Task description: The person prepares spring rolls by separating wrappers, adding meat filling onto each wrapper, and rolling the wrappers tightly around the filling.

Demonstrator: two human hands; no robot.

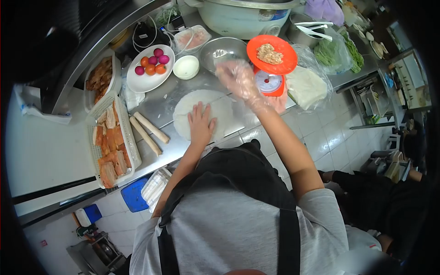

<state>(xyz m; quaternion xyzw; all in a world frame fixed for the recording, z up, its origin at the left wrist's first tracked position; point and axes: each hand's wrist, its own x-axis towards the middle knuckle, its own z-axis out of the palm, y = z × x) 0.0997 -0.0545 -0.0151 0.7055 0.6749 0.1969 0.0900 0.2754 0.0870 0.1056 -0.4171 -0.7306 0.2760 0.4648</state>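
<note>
My left hand [200,124] is bare and lies flat, fingers spread, on a round white sheet [183,107] on the steel counter. My right hand [238,81], in a clear plastic glove, hangs over the near edge of a metal bowl [217,51]; its fingers are blurred, and whether they hold anything cannot be made out. Right of it, an orange plate [286,57] with a pale minced mixture [269,54] rests on a red dial scale [269,83]. A small white bowl [186,67] stands beyond the sheet.
At left are a white plate [137,82] of purple and orange eggs, two rolling pins [151,127] and a basket [130,153] of meat pieces. Wrapped white dough [307,87] and bagged greens [327,55] lie at right. A large tub [243,20] stands behind. Another person [366,192] is at right.
</note>
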